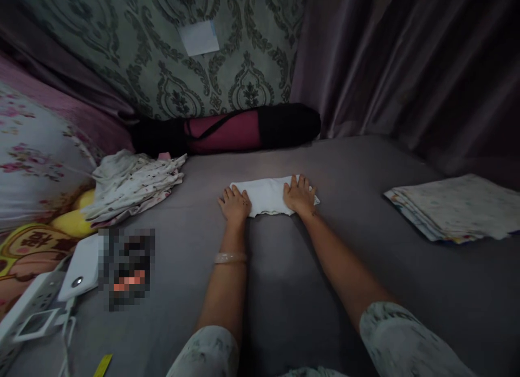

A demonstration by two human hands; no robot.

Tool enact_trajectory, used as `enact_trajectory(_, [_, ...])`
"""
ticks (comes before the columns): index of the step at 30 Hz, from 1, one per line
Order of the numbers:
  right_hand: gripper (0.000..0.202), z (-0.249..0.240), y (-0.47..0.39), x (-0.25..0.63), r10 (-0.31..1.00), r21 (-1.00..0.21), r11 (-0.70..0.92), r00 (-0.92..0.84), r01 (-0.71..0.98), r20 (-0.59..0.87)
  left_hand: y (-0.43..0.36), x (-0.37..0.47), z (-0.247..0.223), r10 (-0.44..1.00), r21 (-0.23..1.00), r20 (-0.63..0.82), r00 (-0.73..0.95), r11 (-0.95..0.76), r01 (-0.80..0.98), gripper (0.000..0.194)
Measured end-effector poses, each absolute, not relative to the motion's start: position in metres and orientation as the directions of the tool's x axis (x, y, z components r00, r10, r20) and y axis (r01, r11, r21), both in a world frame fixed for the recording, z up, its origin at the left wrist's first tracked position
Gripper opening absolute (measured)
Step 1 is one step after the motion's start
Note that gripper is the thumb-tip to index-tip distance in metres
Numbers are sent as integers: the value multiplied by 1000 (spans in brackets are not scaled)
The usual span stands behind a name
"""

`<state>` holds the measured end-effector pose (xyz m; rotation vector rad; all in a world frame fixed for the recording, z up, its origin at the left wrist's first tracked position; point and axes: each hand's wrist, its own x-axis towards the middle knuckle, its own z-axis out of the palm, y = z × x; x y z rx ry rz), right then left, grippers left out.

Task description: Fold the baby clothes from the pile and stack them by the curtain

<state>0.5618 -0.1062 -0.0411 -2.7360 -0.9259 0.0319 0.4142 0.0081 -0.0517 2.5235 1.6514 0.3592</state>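
Observation:
A folded white cloth (266, 196) lies flat on the grey sheet (276, 268), in the middle of the view. My left hand (235, 205) rests on its left end with the fingers spread. On the right end, my right hand (299, 195) presses down, palm down and fingers apart. A small patterned corner of cloth shows just beyond my right hand. Neither hand is gripping anything.
A stack of folded cloths (459, 209) lies at the right. Crumpled spotted clothing (138, 182) is at the left, above a white device (83, 266) and a power strip (36, 298). A black and red long bag (227, 130) lies along the wall.

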Motion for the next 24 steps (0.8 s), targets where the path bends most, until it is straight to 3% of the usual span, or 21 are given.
enact_trajectory(6, [52,-38,-113,560,565,-303,-750,808,587,166,3,411,-49,889,204,246,386,-437,876,54])
enact_trajectory(12, [40,-28,-130,575,456,-408,-789,883,460,112,2,404,-37,925,264,268,270,-340,903,45])
enact_trajectory(15, [45,-22,-136,585,430,-469,-803,902,368,-27,12,400,-32,961,381,149,233,-274,883,43])
enact_trajectory(19, [40,-15,-137,591,464,-522,-789,871,325,-159,30,399,-25,967,549,-87,238,-153,822,25])
enact_trajectory(24, [42,-7,-136,590,514,-573,-747,840,336,-177,33,399,-12,960,607,-63,272,-180,774,11])
